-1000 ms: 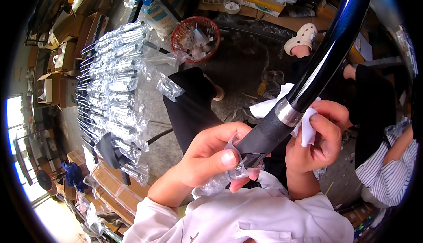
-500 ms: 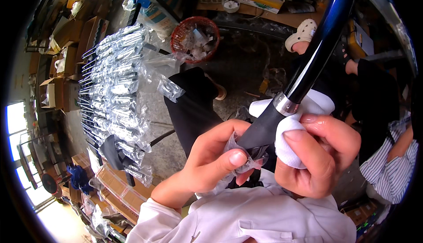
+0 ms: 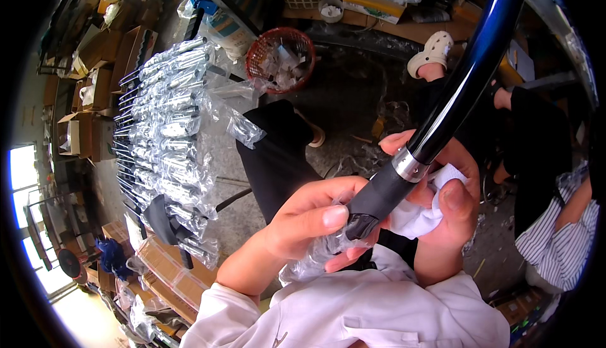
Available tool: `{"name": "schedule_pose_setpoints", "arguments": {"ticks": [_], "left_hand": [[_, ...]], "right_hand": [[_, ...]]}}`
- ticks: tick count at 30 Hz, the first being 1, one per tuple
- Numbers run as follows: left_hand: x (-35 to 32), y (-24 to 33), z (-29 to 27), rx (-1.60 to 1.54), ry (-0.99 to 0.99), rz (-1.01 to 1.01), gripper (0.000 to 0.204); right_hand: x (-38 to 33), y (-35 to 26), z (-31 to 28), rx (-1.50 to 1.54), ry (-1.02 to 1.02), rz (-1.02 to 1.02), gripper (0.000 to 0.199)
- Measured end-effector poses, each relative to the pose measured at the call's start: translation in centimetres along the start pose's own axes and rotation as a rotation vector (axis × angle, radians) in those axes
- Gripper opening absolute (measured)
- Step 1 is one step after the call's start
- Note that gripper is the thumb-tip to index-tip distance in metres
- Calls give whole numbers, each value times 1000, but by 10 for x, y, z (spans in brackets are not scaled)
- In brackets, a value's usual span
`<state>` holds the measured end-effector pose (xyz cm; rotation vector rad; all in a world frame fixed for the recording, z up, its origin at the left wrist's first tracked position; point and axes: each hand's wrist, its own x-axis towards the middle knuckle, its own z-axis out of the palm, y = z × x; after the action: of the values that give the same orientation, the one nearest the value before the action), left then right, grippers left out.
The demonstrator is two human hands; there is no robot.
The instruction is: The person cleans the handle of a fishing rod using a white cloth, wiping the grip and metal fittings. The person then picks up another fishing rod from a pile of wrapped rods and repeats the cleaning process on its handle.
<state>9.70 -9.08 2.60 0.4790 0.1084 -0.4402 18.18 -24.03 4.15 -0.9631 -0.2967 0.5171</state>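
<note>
Glossy blue-black tube (image 3: pixel 464 76) slants up and right, in front of our white shirt (image 3: pixel 322 313). Our left hand (image 3: pixel 303 222) clasps black sleeve (image 3: pixel 385 190) at its lower end, fingers curled round it and crinkled clear plastic (image 3: pixel 310 263). Our right hand (image 3: pixel 454 222) clutches white cloth (image 3: pixel 413 220), fingers bent behind tube beside metal collar (image 3: pixel 410 165). Plastic-wrapped rods (image 3: pixel 167 124) lie at left; red basket (image 3: pixel 255 58) holds scraps (image 3: pixel 281 65) beyond.

"How are you holding yourself?"
"My bare left hand (image 3: pixel 303 212) is curled closed, thumb lying forward on top."
"And opposite?"
"My bare right hand (image 3: pixel 456 214) has its fingers curled, thumb pointing up, wrist below."
</note>
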Motion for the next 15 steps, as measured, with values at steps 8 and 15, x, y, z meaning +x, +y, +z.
{"name": "schedule_pose_setpoints", "arguments": {"ticks": [8, 15], "left_hand": [[9, 12, 30, 353, 216, 32, 69], [9, 16, 31, 361, 43, 24, 23]], "right_hand": [[-7, 1, 0, 103, -4, 38, 32], [-16, -5, 9, 87, 68, 22, 39]]}}
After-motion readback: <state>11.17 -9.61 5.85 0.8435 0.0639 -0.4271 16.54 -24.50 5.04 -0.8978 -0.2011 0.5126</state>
